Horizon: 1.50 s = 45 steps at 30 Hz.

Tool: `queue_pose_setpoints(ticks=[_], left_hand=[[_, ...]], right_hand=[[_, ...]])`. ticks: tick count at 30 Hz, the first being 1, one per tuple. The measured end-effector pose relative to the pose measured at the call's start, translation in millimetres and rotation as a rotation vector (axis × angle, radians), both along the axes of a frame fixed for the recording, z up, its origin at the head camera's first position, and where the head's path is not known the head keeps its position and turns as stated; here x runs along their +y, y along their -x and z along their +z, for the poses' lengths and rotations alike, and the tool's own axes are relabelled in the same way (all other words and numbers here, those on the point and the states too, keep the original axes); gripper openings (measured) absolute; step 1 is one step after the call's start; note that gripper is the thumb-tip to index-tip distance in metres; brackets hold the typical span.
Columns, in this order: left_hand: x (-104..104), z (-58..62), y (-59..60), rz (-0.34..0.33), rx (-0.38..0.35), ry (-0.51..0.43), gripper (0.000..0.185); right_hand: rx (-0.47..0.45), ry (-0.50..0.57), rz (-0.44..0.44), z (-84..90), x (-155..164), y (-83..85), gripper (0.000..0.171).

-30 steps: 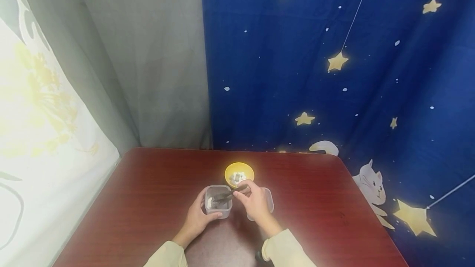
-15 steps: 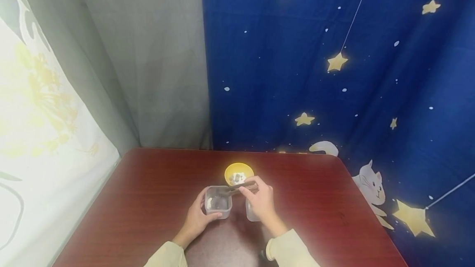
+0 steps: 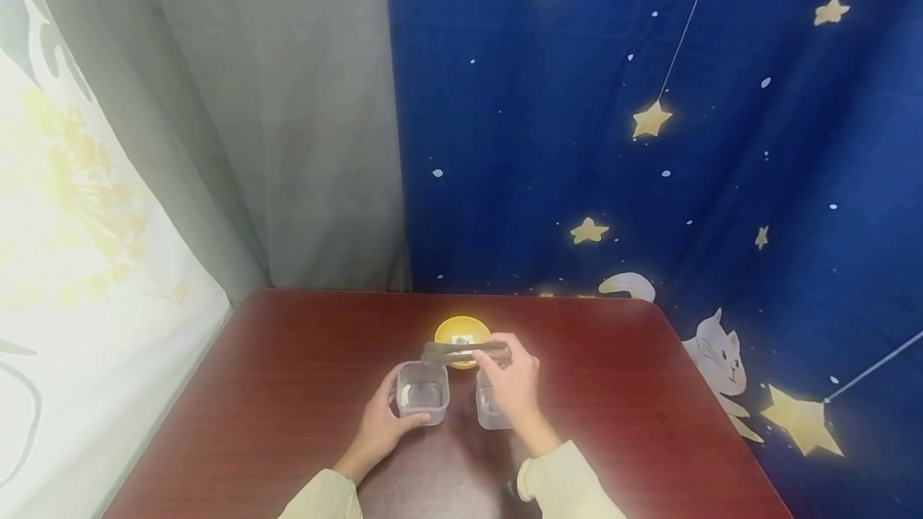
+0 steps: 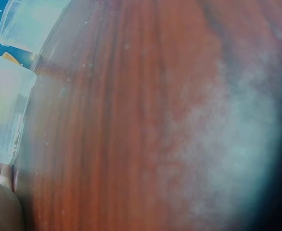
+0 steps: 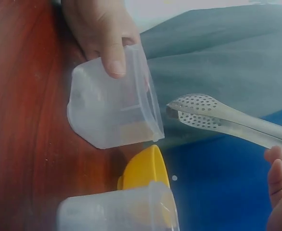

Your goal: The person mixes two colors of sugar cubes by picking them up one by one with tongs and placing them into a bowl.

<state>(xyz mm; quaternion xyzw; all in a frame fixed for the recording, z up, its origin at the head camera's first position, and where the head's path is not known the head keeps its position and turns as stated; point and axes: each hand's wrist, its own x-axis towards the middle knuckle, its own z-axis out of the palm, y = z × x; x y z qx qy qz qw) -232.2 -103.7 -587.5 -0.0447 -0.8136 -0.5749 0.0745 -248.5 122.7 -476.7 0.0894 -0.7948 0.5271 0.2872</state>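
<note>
My left hand (image 3: 385,416) grips a square clear plastic container (image 3: 423,399) from its left side, thumb along the near wall. A small pale piece shows inside it. My right hand (image 3: 513,379) holds metal tongs (image 3: 465,352) with perforated ends (image 5: 196,110), their tips pointing left. They are level above the yellow bowl (image 3: 461,325), near the container's far rim. White and greyish pieces lie in the bowl, partly hidden by the tongs. Whether the tips pinch anything is unclear. In the left wrist view only the container's side (image 4: 4,110) and some fingers show.
A second clear container (image 3: 492,415) stands on the red-brown table (image 3: 317,359), partly under my right hand. Behind the table hang a grey curtain (image 3: 324,183) and a blue star-patterned curtain (image 3: 505,142). A bright white curtain (image 3: 86,263) is on the left.
My right hand has drawn the tongs up out of the left container and moved right and away, to over the bowl. The left hand and its container have stayed in place.
</note>
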Motion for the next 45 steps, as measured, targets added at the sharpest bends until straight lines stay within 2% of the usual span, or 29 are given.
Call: queue_pose_setpoints(ticks=[13, 19, 22, 26, 29, 37, 40, 45], left_hand=[[-1.8, 2.5, -1.5, 0.007, 0.006, 0.019, 0.103], [-1.8, 3.7, -3.4, 0.005, 0.002, 0.012, 0.103], [-1.9, 4.1, -4.4, 0.000, -0.007, 0.005, 0.103], [-2.1, 3.8, -4.7, -0.003, -0.013, 0.006, 0.103], [-1.8, 2.9, -4.3, -0.001, -0.012, 0.003, 0.103], [0.1, 0.6, -3.2, -0.002, -0.018, -0.005, 0.103], [0.4, 0.8, -3.0, -0.001, -0.019, -0.005, 0.102], [0.4, 1.3, -2.6, 0.005, -0.012, 0.015, 0.102]], right_hand=[[0.066, 0.080, -0.081, 13.9, 4.2, 6.6, 0.023], [0.035, 0.133, -0.084, 21.8, 7.4, 8.2, 0.024], [0.024, 0.147, -0.087, 38.2, 4.7, 0.2, 0.024], [0.044, 0.157, -0.112, 43.8, 4.9, 1.1, 0.024], [0.078, 0.165, -0.133, 31.9, 9.9, 12.2, 0.025], [0.114, 0.192, -0.177, 38.7, 14.8, 16.7, 0.025], [0.124, 0.195, -0.195, 44.8, 14.8, 15.5, 0.025], [0.135, 0.212, -0.203, 66.4, 13.5, 5.4, 0.023]])
